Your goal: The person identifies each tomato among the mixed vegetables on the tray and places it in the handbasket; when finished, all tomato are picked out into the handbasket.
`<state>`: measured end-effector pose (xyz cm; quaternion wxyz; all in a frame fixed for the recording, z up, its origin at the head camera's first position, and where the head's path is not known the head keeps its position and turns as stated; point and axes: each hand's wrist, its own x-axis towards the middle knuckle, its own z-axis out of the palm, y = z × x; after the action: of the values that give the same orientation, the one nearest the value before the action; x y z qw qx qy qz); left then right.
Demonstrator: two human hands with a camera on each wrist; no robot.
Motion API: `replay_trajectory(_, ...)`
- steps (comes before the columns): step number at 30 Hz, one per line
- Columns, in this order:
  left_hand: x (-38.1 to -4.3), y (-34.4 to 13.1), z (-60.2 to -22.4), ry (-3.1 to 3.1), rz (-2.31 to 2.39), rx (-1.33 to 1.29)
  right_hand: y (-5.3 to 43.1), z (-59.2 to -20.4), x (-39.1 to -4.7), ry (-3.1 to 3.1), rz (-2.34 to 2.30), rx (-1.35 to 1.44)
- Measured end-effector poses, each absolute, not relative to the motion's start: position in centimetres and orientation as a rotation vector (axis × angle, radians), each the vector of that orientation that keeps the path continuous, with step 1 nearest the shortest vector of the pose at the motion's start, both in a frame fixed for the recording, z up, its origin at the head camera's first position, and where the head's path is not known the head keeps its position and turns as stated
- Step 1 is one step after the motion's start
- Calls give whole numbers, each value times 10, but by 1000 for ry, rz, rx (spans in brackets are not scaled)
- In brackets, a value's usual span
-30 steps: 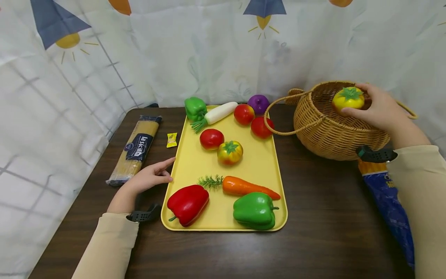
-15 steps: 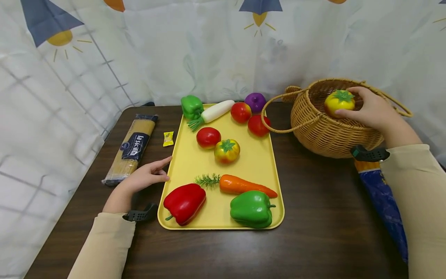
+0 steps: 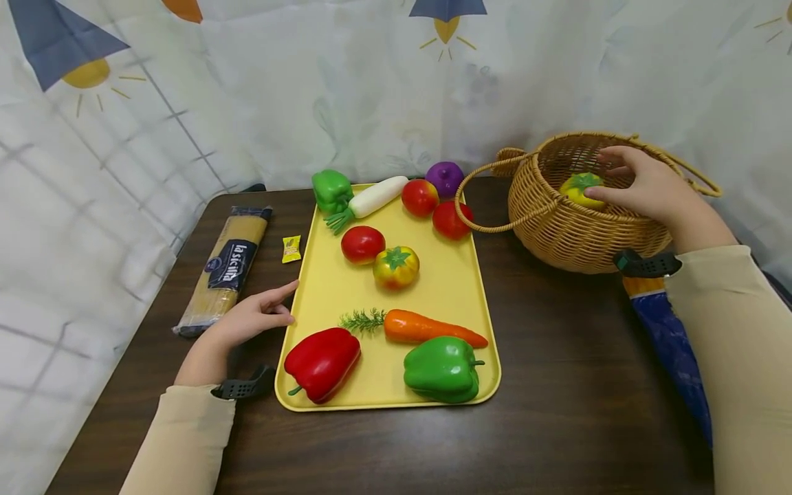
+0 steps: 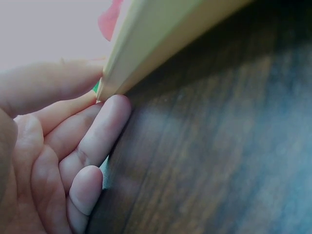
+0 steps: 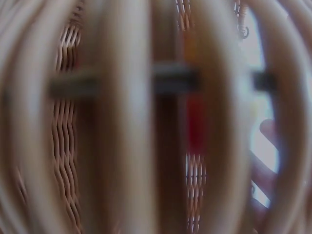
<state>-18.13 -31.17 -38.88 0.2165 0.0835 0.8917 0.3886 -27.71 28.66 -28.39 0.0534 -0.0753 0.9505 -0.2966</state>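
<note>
In the head view my left hand [image 3: 254, 317] lies at the left rim of a yellow tray [image 3: 322, 289], index finger extended and touching it. The left wrist view shows my fingertips right at the tray's edge [image 4: 141, 48]. My right hand [image 3: 646, 185] reaches over the mouth of a wicker basket [image 3: 581, 240]. Its fingers are spread and raised off a yellow toy tomato with a green leafy top [image 3: 578, 189], which sits low inside the basket; the thumb overlaps it. Basket canes [image 5: 131, 122] fill the right wrist view, with a red patch showing behind them.
The tray bears a red pepper [image 3: 322, 364], green peppers [image 3: 442, 369], a carrot [image 3: 427, 326], a white radish [image 3: 380, 196], another toy tomato [image 3: 396, 268] and red fruits. Spaghetti [image 3: 225, 271] and a yellow sweet [image 3: 291, 249] lie left; a blue packet [image 3: 671, 357] lies right.
My right hand has let go of the yellow toy tomato, which has dropped lower into the basket. The left hand stays at the tray's rim. The whole head view shifts slightly.
</note>
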Motion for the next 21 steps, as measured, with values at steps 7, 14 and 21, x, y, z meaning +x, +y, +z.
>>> replay_trajectory(7, -174, -314, -391, 2473, 1078, 199, 284, -286, -278, 2895, -911, -250)
replay_trajectory(14, -173, -314, -392, 2458, 1099, 207, 288, -290, -278, 2914, -946, -230)
replay_trajectory(21, -183, -310, -390, 2449, 1094, 245, 286, -292, -270, 3080, -941, -149)
